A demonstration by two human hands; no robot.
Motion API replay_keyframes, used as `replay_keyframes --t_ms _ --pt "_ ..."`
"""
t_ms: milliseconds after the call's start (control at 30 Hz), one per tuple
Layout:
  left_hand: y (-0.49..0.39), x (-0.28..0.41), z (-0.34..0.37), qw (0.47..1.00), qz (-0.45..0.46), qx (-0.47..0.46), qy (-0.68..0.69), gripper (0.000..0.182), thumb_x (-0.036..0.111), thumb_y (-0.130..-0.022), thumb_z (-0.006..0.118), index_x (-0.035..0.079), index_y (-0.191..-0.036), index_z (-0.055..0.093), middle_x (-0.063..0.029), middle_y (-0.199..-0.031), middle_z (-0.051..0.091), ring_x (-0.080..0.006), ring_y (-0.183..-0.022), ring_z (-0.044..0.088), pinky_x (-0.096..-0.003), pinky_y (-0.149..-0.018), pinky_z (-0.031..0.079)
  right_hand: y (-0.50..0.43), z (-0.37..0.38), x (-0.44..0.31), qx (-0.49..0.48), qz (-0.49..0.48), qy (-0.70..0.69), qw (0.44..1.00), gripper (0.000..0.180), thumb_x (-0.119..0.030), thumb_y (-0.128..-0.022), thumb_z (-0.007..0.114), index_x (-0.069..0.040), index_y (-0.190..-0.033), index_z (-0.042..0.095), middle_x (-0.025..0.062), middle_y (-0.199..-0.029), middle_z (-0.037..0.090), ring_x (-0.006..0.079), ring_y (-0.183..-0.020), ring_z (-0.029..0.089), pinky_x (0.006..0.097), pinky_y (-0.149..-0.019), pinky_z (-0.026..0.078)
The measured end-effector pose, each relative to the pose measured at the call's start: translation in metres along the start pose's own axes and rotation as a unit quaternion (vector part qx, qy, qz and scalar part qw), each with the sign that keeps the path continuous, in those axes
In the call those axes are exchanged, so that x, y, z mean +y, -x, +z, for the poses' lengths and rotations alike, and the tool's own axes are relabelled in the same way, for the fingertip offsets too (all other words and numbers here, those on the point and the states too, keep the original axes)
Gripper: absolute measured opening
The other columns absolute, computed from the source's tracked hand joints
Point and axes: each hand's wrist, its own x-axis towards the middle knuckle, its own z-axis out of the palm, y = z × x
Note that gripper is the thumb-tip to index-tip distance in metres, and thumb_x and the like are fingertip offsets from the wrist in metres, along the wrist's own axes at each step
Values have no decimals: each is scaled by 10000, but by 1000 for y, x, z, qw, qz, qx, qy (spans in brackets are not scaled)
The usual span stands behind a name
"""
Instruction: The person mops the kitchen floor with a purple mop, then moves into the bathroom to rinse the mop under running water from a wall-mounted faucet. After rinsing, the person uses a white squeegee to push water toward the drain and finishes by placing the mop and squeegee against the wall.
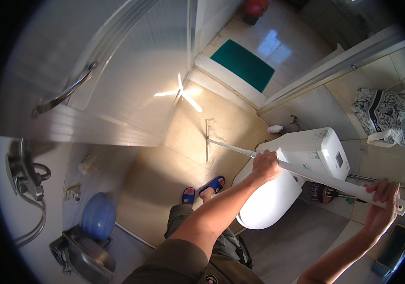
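A floor squeegee with a long white pole (316,174) slants across the view, its thin blade (207,149) resting on the beige tiled floor. My left hand (267,166) is wrapped around the pole partway along, in front of the toilet. Near the pole's upper end, my right hand (381,204) grips the thick white section, and the end with its hanging hole sticks out past the palm. Wet-looking streaks lie beside the blade. Below the left forearm is the white toilet (270,202) with its lid down.
A glass shower door (135,78) with a metal handle (65,90) stands at left. Beyond the raised door sill (229,80) lies a green mat (244,65). A small bottle (275,129) is by the wall. A blue basin (99,216) sits lower left. My feet wear blue slippers (213,185).
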Motion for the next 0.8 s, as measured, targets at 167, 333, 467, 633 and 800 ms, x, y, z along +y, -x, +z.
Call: replay_keyframes --t_ms 167,333,467,633,800 --pt "-63 59 25 993 18 -115 -34 260 162 -789 595 39 -1002 679 -217 -1066 664 -390 -1023 639 -460 -912 514 -5 -47 14 105 -28 108 988 404 -316 -1030 483 -93 -698 426 80 -658 491 197 -694 596 377 -753 521" --pt "-66 57 -1 985 40 -150 -77 227 133 -775 573 37 -936 701 -217 -979 686 -418 -902 670 -484 -859 535 -14 -79 23 138 -21 6 990 415 -372 -1027 495 -86 -733 433 77 -662 486 213 -673 606 368 -732 511" --pt "-84 10 -51 981 -19 -105 -164 235 157 -802 591 16 -950 705 -210 -978 680 -425 -893 667 -482 -839 539 -36 -40 64 158 115 -112 974 369 -354 -1002 542 -48 -805 487 93 -757 533 286 -805 648 435 -851 486" --pt "-137 -42 -50 980 -26 -81 -179 214 196 -811 640 23 -919 702 -201 -964 665 -410 -920 641 -495 -824 524 -67 -6 130 152 188 -138 960 313 -264 -976 595 -29 -786 513 115 -784 603 321 -891 672 454 -870 469" --pt "-167 2 28 991 59 -95 -75 255 277 -797 650 30 -849 688 -187 -875 662 -384 -858 647 -463 -778 525 -95 -69 100 176 134 -37 975 346 -266 -1021 501 -74 -743 427 92 -700 466 256 -751 589 431 -826 501"
